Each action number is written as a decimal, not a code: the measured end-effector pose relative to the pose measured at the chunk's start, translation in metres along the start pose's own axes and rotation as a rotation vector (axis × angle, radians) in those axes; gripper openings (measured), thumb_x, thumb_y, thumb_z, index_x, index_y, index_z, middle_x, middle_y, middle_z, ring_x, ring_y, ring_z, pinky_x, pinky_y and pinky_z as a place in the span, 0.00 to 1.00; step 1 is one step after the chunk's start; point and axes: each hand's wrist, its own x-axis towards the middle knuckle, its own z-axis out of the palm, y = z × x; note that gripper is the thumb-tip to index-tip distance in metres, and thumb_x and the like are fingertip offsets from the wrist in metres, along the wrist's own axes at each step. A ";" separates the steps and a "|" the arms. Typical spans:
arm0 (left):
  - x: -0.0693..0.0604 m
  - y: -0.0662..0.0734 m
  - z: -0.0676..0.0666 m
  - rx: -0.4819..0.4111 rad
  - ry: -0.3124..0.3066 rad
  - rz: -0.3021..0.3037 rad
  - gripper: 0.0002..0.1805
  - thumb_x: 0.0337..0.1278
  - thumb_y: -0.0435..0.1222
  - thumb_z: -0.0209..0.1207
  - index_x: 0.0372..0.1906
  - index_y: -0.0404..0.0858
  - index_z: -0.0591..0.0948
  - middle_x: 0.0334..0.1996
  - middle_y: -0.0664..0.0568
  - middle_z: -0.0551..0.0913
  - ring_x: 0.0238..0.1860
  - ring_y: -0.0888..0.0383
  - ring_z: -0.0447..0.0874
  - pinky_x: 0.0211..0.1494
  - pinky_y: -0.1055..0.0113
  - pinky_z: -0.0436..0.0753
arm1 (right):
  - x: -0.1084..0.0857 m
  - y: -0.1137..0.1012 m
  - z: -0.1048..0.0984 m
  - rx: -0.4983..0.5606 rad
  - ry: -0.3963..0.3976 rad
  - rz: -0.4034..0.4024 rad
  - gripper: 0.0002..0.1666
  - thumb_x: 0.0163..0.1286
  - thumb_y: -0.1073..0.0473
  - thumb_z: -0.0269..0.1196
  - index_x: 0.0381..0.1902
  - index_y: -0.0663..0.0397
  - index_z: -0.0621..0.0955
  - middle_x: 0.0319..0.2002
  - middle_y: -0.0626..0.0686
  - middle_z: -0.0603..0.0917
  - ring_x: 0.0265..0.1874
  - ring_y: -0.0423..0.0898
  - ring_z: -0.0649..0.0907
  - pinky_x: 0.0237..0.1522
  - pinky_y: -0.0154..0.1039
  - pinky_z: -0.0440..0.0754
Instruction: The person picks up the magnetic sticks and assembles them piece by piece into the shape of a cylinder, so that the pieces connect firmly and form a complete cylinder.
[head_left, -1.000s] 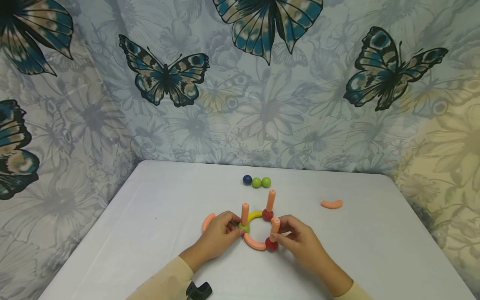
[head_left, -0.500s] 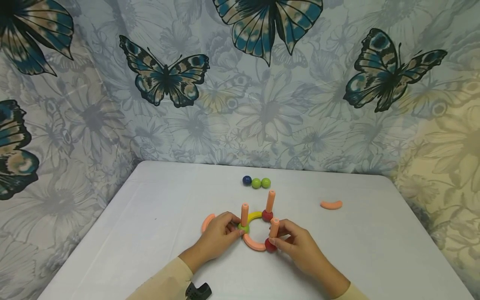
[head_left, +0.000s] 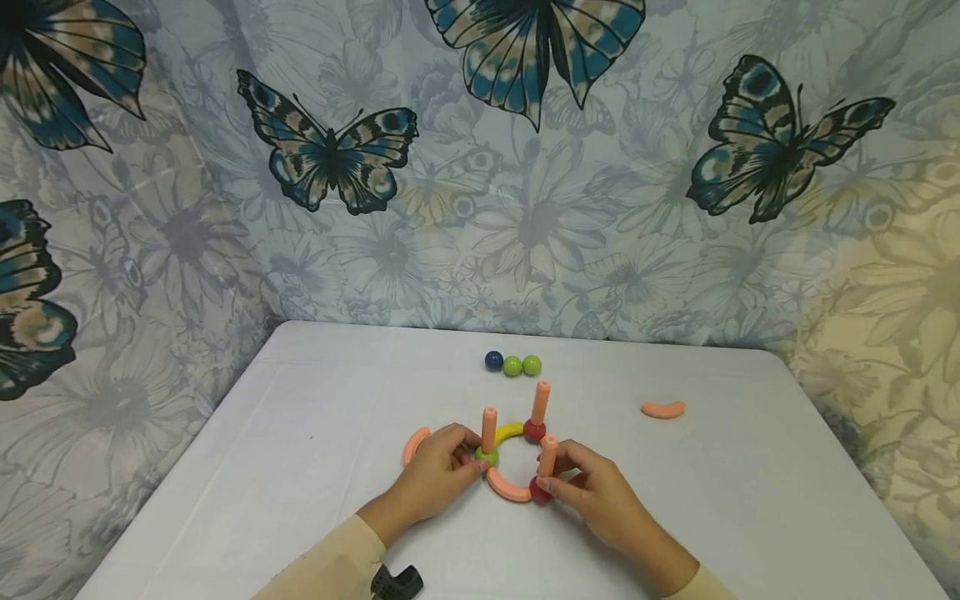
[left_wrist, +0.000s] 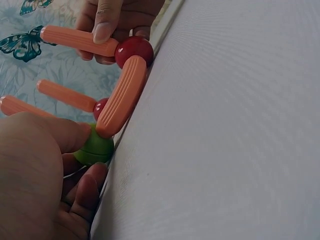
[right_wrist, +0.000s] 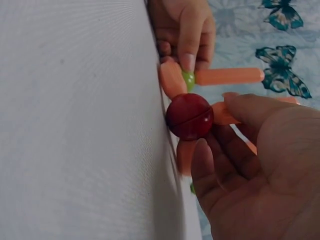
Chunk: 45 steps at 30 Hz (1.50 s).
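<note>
On the white table, a ring of toy building pieces joins balls with curved bars. My left hand (head_left: 442, 462) pinches the green ball (left_wrist: 95, 147), from which an upright orange stick (head_left: 490, 429) rises. My right hand (head_left: 596, 487) pinches another orange stick (head_left: 550, 454) low down, just above the near red ball (right_wrist: 190, 117). A curved orange bar (head_left: 508, 487) links the green ball to this red ball. A yellow curved bar (head_left: 510, 430) runs from the green ball to the far red ball (head_left: 534, 431), which carries a third stick (head_left: 541, 402).
Behind the ring a dark blue ball (head_left: 493, 361) and two green balls (head_left: 532, 365) sit in a row. One loose orange curve (head_left: 663, 410) lies to the right, another (head_left: 415, 445) beside my left hand. A black object (head_left: 397, 582) is near the left sleeve.
My right hand has shifted slightly left, its fingers settling lower on the stick by the near red ball. My left hand keeps its place on the green ball.
</note>
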 end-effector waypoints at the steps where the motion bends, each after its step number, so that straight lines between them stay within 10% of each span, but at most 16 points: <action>1: 0.000 0.000 0.000 0.000 0.000 0.000 0.09 0.71 0.35 0.72 0.51 0.41 0.86 0.40 0.61 0.81 0.37 0.63 0.81 0.38 0.67 0.83 | 0.000 0.000 0.000 -0.001 0.000 0.003 0.09 0.74 0.60 0.75 0.48 0.50 0.85 0.42 0.45 0.87 0.43 0.45 0.86 0.44 0.40 0.87; 16: 0.001 -0.001 0.001 -0.015 0.012 0.090 0.11 0.67 0.34 0.74 0.50 0.46 0.89 0.41 0.64 0.83 0.40 0.61 0.83 0.41 0.65 0.84 | -0.001 0.000 0.000 0.032 -0.026 0.012 0.10 0.73 0.61 0.76 0.48 0.51 0.85 0.44 0.47 0.88 0.46 0.46 0.87 0.46 0.40 0.88; 35: -0.002 0.004 -0.003 -0.018 -0.007 0.045 0.09 0.67 0.37 0.76 0.45 0.49 0.87 0.41 0.64 0.81 0.41 0.60 0.82 0.41 0.66 0.83 | 0.006 -0.001 -0.034 -0.048 -0.159 -0.058 0.14 0.75 0.54 0.75 0.55 0.45 0.87 0.48 0.44 0.89 0.51 0.51 0.86 0.50 0.43 0.85; 45: -0.002 -0.002 0.000 -0.005 0.011 0.095 0.11 0.64 0.36 0.77 0.42 0.50 0.85 0.40 0.64 0.81 0.39 0.60 0.82 0.39 0.66 0.82 | 0.052 0.017 -0.049 -0.067 0.044 0.129 0.17 0.79 0.58 0.70 0.60 0.59 0.83 0.49 0.51 0.87 0.46 0.51 0.84 0.41 0.42 0.85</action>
